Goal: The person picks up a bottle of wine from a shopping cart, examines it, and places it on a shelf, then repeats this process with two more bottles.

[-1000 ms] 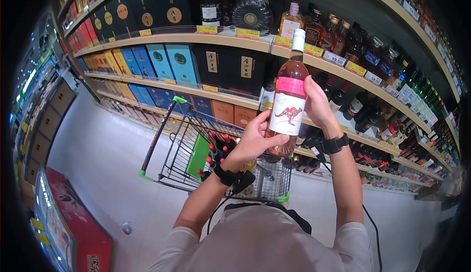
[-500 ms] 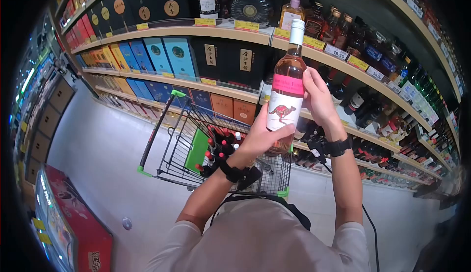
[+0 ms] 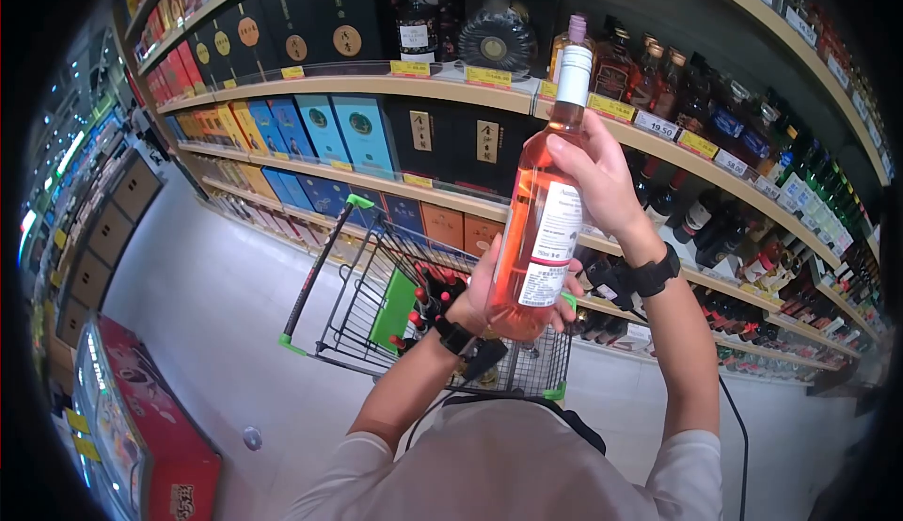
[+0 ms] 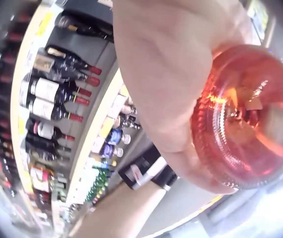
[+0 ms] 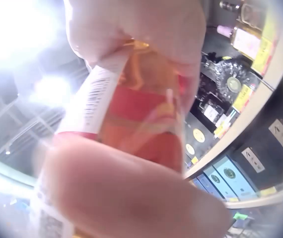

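Note:
A rosé wine bottle (image 3: 527, 239) with a white cap is held up tilted in front of the person, its text-covered back label (image 3: 555, 239) facing the head camera. My right hand (image 3: 607, 178) grips its upper part, thumb across the glass at the shoulder. Lower down, my left hand (image 3: 478, 288) holds the bottle around its base, with fingertips showing on the far side. The left wrist view has the round pink bottom (image 4: 250, 116) of the bottle against the palm. Close up in the right wrist view, fingers press on the glass beside the label.
Below the hands stands a shopping cart (image 3: 353, 281) holding several red-topped bottles (image 3: 423, 300). Shelves (image 3: 451, 88) of boxed liquor and bottles curve across the front and right. A red display case (image 3: 160, 408) is at lower left.
The bottle has turned about its length: the kangaroo front label faced the camera before, and the back label does now. My right hand has shifted up towards the neck, my left towards the base.

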Tool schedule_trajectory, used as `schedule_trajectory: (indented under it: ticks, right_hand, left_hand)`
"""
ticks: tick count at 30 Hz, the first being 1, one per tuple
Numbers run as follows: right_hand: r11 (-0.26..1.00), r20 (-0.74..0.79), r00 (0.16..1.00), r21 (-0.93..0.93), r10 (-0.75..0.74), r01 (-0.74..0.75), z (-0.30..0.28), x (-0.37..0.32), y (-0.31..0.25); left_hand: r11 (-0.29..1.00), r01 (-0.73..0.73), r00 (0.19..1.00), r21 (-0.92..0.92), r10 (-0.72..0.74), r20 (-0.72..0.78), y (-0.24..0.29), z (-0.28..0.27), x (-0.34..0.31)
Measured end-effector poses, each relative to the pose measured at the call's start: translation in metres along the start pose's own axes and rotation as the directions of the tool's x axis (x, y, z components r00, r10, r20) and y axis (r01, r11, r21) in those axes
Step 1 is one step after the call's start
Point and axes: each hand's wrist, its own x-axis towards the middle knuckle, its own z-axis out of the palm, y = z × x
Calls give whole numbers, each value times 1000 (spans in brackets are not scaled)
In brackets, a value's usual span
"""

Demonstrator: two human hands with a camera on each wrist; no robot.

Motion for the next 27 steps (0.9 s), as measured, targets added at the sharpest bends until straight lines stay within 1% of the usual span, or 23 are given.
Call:
schedule_trajectory:
  ticks: [1, 2, 3, 4, 5, 6, 7, 8, 9, 10, 11, 12, 14, 15, 16, 19, 21, 24, 27]
  right_hand:
    - [998, -19, 1000, -70, -3, 1, 4, -1, -9]
    - [990, -36, 999, -141, -8, 2, 8, 0, -15]
    - [976, -68, 997, -218, -40, 25, 11, 0, -17]
    - [966, -105, 993, -258, -62, 33, 13, 3, -17]
    - [955, -143, 986, -295, -85, 40, 15, 5, -15]
    - [943, -180, 978, -331, -106, 41, 17, 6, -12]
    - [932, -187, 980, -362, -67, -5, 15, 9, -10]
    - [962, -161, 987, -267, 5, -48, 12, 12, -9]
    - [981, -129, 989, -171, 71, -93, 7, 15, -9]
    - [987, -90, 986, -75, 137, -144, 1, 17, -8]
    - [983, -4, 983, 3, 181, -181, -11, 20, -1]
    - [982, 1, 983, 46, 184, -184, -12, 20, 2]
    - [972, 10, 981, 130, 194, -193, -12, 17, 8]
    - [958, -26, 975, 194, 220, -211, -9, 16, 12]
    - [953, -30, 972, 204, 234, -223, -8, 15, 12]
    - [938, -23, 965, 240, 261, -248, -8, 13, 10]
    - [947, -35, 967, 212, 252, -240, -10, 15, 14]
    - [953, -56, 963, 170, 263, -250, -12, 16, 21]
    - [954, -49, 960, 138, 274, -265, -12, 15, 22]
  left_hand:
    - [974, -63, 990, 219, 88, -106, 8, 0, -4]
    - [927, -118, 964, 356, 192, -182, 14, 2, -6]
    - [858, -160, 920, 488, 309, -241, 17, 6, -7]
    - [768, -183, 858, 614, 430, -281, 19, 8, -8]
    - [623, -101, 866, 776, 439, -240, 22, -2, -10]
    - [638, -104, 871, 763, 428, -240, 24, -2, -10]
    - [655, -106, 877, 748, 416, -240, 24, -1, -10]
    - [668, -108, 885, 737, 402, -234, 24, 0, -9]
    - [650, -104, 816, 753, 488, -308, 17, 5, -4]
    - [724, -114, 827, 680, 449, -339, 14, 11, -5]
    - [791, -125, 839, 599, 407, -362, 13, 18, -4]
    - [849, -135, 851, 511, 364, -379, 12, 21, -4]
    - [874, -128, 887, 469, 312, -340, 12, 12, -7]
    - [879, -128, 896, 459, 301, -326, 12, 9, -7]
    - [884, -124, 905, 451, 287, -314, 11, 7, -8]
    - [865, -131, 872, 484, 333, -359, 9, -6, -9]
    - [842, -114, 867, 527, 343, -362, 8, -9, -10]
    - [872, -131, 860, 471, 336, -383, 5, -8, -10]
    - [859, -119, 851, 498, 347, -395, 5, -12, -14]
